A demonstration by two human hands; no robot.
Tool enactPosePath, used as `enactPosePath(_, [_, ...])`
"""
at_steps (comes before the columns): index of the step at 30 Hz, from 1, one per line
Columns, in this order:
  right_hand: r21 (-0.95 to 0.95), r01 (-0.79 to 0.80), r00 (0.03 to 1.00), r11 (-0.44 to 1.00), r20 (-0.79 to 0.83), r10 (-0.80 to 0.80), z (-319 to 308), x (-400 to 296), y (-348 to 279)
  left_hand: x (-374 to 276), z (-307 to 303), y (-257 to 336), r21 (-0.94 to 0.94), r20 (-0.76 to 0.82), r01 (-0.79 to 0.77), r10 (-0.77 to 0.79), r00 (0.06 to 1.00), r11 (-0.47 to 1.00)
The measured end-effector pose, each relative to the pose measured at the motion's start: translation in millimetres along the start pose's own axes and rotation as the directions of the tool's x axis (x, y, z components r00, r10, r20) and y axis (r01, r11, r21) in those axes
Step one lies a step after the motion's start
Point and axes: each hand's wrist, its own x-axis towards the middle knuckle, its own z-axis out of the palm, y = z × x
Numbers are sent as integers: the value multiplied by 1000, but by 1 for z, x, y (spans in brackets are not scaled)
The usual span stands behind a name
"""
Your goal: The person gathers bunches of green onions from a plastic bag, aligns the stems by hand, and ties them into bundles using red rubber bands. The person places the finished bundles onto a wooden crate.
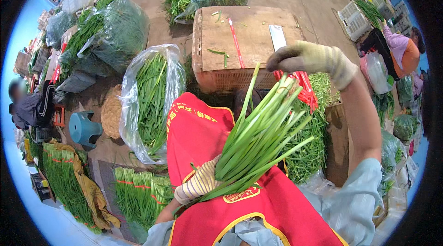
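Note:
My left hand [202, 180], in a striped knit glove, grips a loose bunch of long green leafy stalks [258, 135] over my red apron [200, 138]. The pale cut ends point up and to the right. Above those ends is my right hand [308, 57], in a dirty knit glove; its fingers are bent, and whether anything is between them cannot be told. Just under it hang red ties [306, 90] at the corner of a wooden board [252, 35] on a crate. A red strip [236, 43] and a flat metal piece [277, 36] lie on the board.
An open plastic bag of greens [152, 100] stands left of the crate, by a woven basket [111, 111] and a blue stool [84, 128]. Tied bundles [140, 190] lie lower left. Cut greens [308, 156] are heaped at right. People sit at both sides.

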Motion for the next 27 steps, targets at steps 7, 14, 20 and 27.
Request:
enactPosePath(7, [93, -163, 937, 982, 325, 124, -7, 57, -26, -5, 2, 2, -35, -18, 29, -30, 999, 999])
enactPosePath(14, [253, -284, 844, 925, 523, 116, 17, 54, -11, -4, 8, 13, -233, -90, 147, -171, 981, 961])
enactPosePath(20, [451, -256, 765, 855, 636, -106, 44, 39, -6, -1, -5, 2, 70, 4, 11, -11, 1000, 998])
enactPosePath(27, [436, -84, 786, 896, 582, -209, 57, 38, -1, 2, -4, 10, 146, -29, 17, -13, 1000, 989])
